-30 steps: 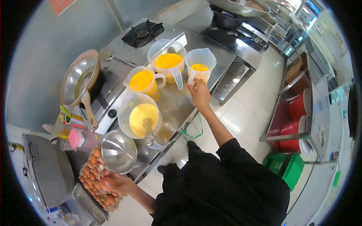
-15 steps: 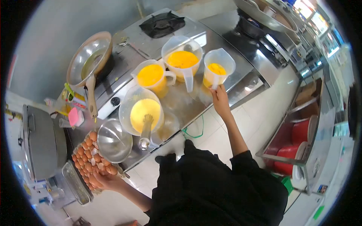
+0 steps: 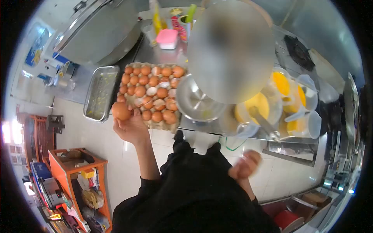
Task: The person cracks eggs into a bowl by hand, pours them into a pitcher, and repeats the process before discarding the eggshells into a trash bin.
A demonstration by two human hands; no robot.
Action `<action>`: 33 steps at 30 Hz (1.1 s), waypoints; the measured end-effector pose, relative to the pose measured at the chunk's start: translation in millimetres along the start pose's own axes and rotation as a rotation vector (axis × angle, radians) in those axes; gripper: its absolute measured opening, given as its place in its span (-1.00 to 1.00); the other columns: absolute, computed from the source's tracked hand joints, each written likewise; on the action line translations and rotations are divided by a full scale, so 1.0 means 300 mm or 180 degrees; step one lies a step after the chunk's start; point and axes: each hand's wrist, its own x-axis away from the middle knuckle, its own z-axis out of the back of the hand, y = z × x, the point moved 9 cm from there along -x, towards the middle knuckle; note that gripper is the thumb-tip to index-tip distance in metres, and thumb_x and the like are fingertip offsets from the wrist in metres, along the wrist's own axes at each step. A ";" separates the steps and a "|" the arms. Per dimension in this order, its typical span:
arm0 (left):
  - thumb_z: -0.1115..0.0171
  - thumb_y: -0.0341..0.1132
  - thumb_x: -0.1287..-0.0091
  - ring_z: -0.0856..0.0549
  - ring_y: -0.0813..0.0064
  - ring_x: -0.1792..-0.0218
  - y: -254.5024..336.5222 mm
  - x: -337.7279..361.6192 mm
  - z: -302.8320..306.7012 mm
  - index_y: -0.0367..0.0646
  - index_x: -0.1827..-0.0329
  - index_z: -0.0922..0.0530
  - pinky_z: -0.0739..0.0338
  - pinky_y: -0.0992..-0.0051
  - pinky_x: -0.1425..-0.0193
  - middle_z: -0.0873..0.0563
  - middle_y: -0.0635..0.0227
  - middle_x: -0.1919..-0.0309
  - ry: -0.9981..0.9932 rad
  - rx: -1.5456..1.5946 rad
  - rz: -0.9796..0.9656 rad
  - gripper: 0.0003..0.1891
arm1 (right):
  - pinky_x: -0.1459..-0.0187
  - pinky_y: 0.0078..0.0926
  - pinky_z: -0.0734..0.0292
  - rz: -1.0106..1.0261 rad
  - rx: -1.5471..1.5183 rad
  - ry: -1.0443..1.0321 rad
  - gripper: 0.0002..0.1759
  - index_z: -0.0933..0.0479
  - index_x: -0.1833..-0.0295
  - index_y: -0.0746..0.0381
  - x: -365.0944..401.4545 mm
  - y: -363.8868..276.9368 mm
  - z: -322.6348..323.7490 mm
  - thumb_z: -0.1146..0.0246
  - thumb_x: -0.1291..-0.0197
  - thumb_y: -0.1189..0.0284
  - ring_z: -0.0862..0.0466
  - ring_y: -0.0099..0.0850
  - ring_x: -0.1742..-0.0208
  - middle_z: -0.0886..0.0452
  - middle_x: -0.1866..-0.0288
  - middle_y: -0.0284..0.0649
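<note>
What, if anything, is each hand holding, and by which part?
Left hand: a brown egg, held around its lower side; exact finger contacts are hidden. Right hand: too blurred to tell.

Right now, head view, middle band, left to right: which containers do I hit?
Rectangular metal tray → pulp egg tray → round steel mixing bowl → plastic jug with a whisk in it → rightmost plastic jug.

Eggs (image 3: 145, 70) in egg tray (image 3: 161, 125) on counter (image 3: 175, 57); baking pan (image 3: 101, 95) off left, mixing bowl (image 3: 194, 103) just to right; further right, whisk (image 3: 266, 124) in measuring jug (image 3: 276, 106), three more jugs (image 3: 309, 126) beyond; tub (image 3: 168, 45) behind tray.
</note>
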 end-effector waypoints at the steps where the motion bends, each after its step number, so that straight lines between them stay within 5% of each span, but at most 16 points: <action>1: 0.17 -0.17 -0.28 -0.43 0.37 0.19 0.039 -0.050 0.025 -0.26 -0.14 -0.27 -0.34 0.48 0.23 -0.41 0.15 -0.07 -0.0026 -0.0087 0.0028 -0.55 | 0.24 -0.30 -0.41 -0.0400 -0.0252 -0.0593 -0.67 -0.42 0.13 0.22 -0.018 -0.016 -0.166 -0.18 0.11 0.62 -0.47 -0.22 0.27 -0.45 0.20 -0.09; 2: 0.17 -0.16 -0.28 -0.43 0.37 0.18 0.075 -0.097 0.053 -0.26 -0.15 -0.27 -0.35 0.48 0.23 -0.40 0.15 -0.09 -0.0046 -0.0162 0.0059 -0.55 | 0.19 -0.30 -0.40 -0.0787 -0.0489 -0.1196 -0.72 -0.49 0.18 0.20 -0.024 -0.029 -0.327 -0.21 0.11 0.61 -0.50 -0.18 0.21 -0.48 0.20 -0.12; 4: 0.15 -0.14 -0.27 -0.42 0.36 0.18 0.165 -0.180 0.104 -0.27 -0.15 -0.26 -0.35 0.49 0.22 -0.37 0.15 -0.13 0.0037 -0.0345 -0.0017 -0.53 | 0.07 -0.27 -0.39 -0.0541 -0.0676 -0.2180 -0.71 -0.46 0.08 0.29 -0.038 -0.123 -0.611 -0.18 0.00 0.54 -0.49 -0.13 0.12 -0.46 0.10 -0.07; 6: 0.14 -0.15 -0.28 -0.41 0.36 0.18 0.273 -0.260 0.204 -0.27 -0.16 -0.25 -0.35 0.49 0.19 -0.37 0.14 -0.13 -0.0087 -0.0469 -0.0307 -0.53 | 0.06 -0.26 -0.39 -0.0391 -0.0816 -0.2509 -0.70 -0.47 0.07 0.26 -0.019 -0.206 -0.836 -0.19 0.00 0.53 -0.48 -0.13 0.11 -0.45 0.08 -0.09; 10: 0.10 -0.12 -0.31 -0.41 0.38 0.19 0.433 -0.371 0.395 -0.27 -0.19 -0.23 -0.35 0.55 0.21 -0.36 0.12 -0.15 0.0102 -0.0726 -0.0449 -0.51 | 0.04 -0.18 -0.37 -0.0536 -0.0768 -0.2932 -0.70 -0.48 0.07 0.22 0.090 -0.266 -1.213 -0.20 0.00 0.50 -0.46 -0.13 0.05 -0.41 0.06 -0.14; 14: 0.15 -0.18 -0.35 -0.44 0.42 0.21 0.502 -0.453 0.551 -0.30 -0.21 -0.21 -0.41 0.60 0.25 -0.32 0.06 -0.21 0.0164 -0.0585 -0.0189 -0.54 | 0.07 -0.18 -0.36 -0.0517 -0.0106 -0.2636 -0.69 -0.49 0.10 0.21 0.022 -0.176 -1.461 -0.24 0.03 0.44 -0.42 -0.19 0.00 -0.41 0.07 -0.16; 19: 0.17 -0.18 -0.38 -0.47 0.52 0.33 0.513 -0.495 0.653 -0.29 -0.19 -0.24 -0.45 0.66 0.33 -0.36 0.02 -0.20 0.0660 -0.0634 -0.0013 -0.57 | 0.09 -0.11 -0.30 -0.0136 0.1369 -0.2628 -0.70 -0.50 0.20 0.22 -0.101 -0.199 -1.530 -0.30 0.09 0.36 -0.41 -0.30 0.00 -0.42 0.09 -0.21; 26: 0.24 -0.03 -0.45 -0.41 0.68 0.40 0.419 -0.514 0.604 -0.24 -0.18 -0.29 -0.39 0.77 0.41 -0.43 0.00 -0.12 0.0706 -0.0824 0.0348 -0.53 | 0.07 -0.17 -0.23 0.0579 0.1582 -0.2826 -0.55 -0.47 0.16 0.20 0.002 -0.214 -1.711 -0.38 0.23 0.27 -0.47 -0.34 0.07 -0.47 0.19 -0.19; 29: 0.23 0.00 -0.44 -0.43 0.70 0.45 0.347 -0.507 0.566 -0.21 -0.18 -0.29 -0.36 0.81 0.43 -0.49 0.04 -0.07 0.0586 -0.0773 0.0773 -0.53 | 0.04 -0.15 -0.28 0.0227 0.1067 -0.3084 -0.55 -0.47 0.16 0.21 -0.056 -0.224 -1.667 -0.38 0.26 0.33 -0.50 -0.28 0.11 -0.50 0.25 -0.17; 33: 0.19 -0.03 -0.43 -0.50 0.57 0.29 0.160 -0.450 0.426 -0.21 -0.18 -0.29 -0.42 0.66 0.25 -0.49 0.07 -0.06 -0.0226 -0.0442 0.1596 -0.55 | -0.02 -0.30 -0.38 -0.1159 -0.0370 -0.2342 -0.53 -0.44 0.08 0.22 -0.161 -0.152 -1.471 -0.36 0.20 0.43 -0.51 -0.35 0.02 -0.51 0.15 -0.17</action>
